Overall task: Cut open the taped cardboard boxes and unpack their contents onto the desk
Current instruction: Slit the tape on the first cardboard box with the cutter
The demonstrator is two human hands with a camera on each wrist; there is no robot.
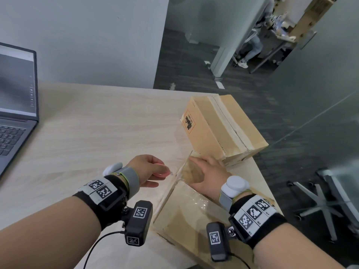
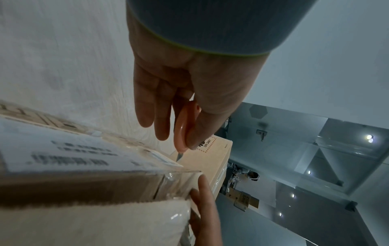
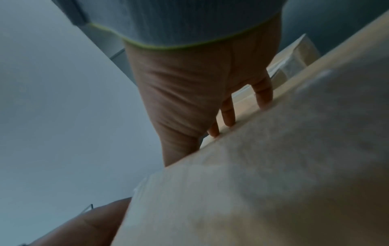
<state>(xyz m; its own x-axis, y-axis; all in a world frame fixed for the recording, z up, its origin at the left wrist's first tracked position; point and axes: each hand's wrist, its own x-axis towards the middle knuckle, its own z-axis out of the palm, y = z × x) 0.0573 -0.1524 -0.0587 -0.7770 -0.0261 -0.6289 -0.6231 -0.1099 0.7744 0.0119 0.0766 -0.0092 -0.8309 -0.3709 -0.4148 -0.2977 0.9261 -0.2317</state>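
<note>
A taped cardboard box (image 1: 184,212) lies at the desk's near right edge, its top glossy with clear tape. My right hand (image 1: 204,171) presses flat on its far end, fingers spread; the right wrist view shows the fingertips (image 3: 228,119) touching the cardboard (image 3: 273,166). My left hand (image 1: 155,171) grips a small pink cutter (image 1: 162,172) just left of the box. In the left wrist view the cutter (image 2: 184,126) points its short blade (image 2: 179,156) at the box's top far corner (image 2: 185,171). A second taped box (image 1: 219,125) stands just beyond, tilted on the desk corner.
An open laptop (image 1: 15,113) sits at the desk's (image 1: 97,133) far left. Bare wood lies between it and the boxes. An office chair base (image 1: 326,206) stands on the floor to the right. A person sits in the distance (image 1: 252,47).
</note>
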